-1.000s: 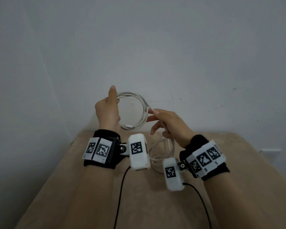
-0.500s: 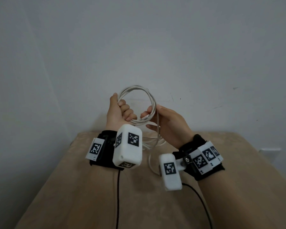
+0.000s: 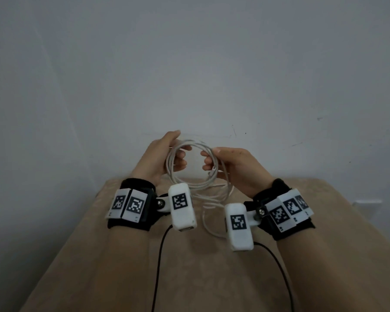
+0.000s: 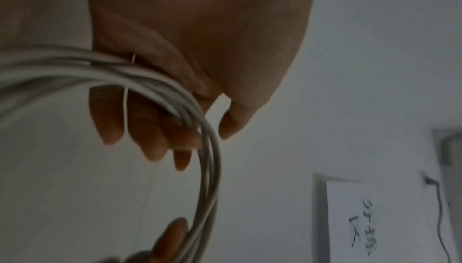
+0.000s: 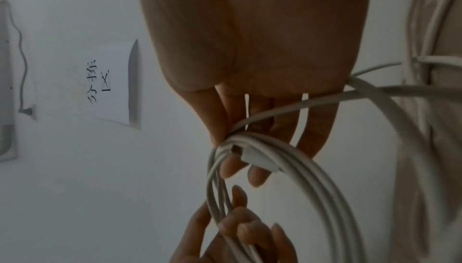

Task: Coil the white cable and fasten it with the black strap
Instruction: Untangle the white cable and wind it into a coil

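Several turns of the white cable (image 3: 190,167) hung above the beige table's (image 3: 126,266) far edge, pinched between your left hand (image 3: 161,157) and right hand (image 3: 236,170), its untidy tail liable to snag and spring them loose.

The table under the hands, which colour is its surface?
Plain tan, like beige suede, with no pattern. The table shows best in the head view.
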